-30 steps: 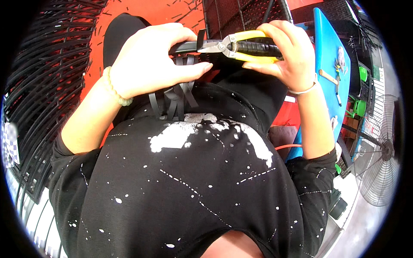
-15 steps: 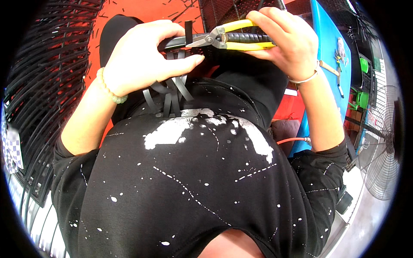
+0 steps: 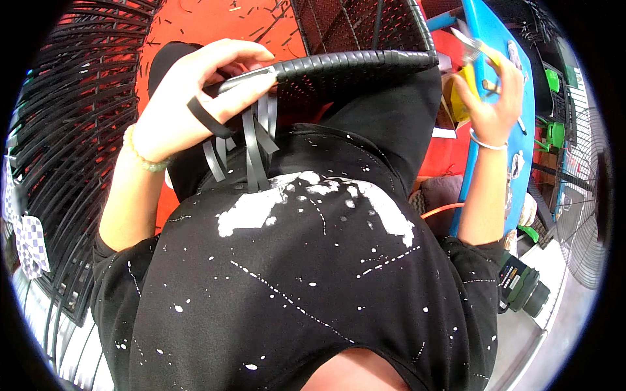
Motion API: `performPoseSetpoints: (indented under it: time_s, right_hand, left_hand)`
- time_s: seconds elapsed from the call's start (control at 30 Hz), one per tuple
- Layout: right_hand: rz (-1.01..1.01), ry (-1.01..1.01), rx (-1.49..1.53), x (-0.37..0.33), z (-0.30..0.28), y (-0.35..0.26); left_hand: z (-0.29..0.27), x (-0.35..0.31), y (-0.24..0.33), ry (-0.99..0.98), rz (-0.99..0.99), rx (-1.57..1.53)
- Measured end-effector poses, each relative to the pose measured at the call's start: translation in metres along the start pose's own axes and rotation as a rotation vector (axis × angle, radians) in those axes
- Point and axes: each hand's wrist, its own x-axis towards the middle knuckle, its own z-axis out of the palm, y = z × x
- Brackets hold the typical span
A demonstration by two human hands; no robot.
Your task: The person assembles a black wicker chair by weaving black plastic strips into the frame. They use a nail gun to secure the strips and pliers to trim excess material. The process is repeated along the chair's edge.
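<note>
My left hand is closed around the wrapped edge of a black woven wicker panel, its thumb pressed on top of the bar. A short black strip lies across the base of that thumb. Several flat dark strips hang below the hand in front of my shirt. Off the panel's right end, my right hand holds yellow-handled snips over the edge of a blue table. Motion blurs their blades, which point up and left.
The blue table on the right carries small tools. Beside it run an orange hose and a fan. Curved black strips fill the left side. Cut scraps litter the red floor. A black device lies lower right.
My right hand has carried the snips away from the panel, rightward to the blue table. The short strip that stood upright at the bar now lies across my left hand.
</note>
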Motion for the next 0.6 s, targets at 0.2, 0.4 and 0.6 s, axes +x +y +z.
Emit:
performPoseSetpoints:
  time_s: [0.2, 0.4, 0.6]
  right_hand:
    - [0.582, -0.228, -0.507, -0.127, -0.042, 0.112]
    - [1.095, -0.532, -0.528, -0.221, -0.067, 0.199]
    - [1.042, -0.486, -0.628, -0.264, -0.061, 0.241]
  left_hand:
    - [-0.02, 0.01, 0.006, -0.079, 0.254, 0.189]
    - [-0.023, 0.015, 0.015, -0.228, 0.295, 0.215]
    - [-0.026, 0.019, 0.027, -0.309, 0.28, 0.383]
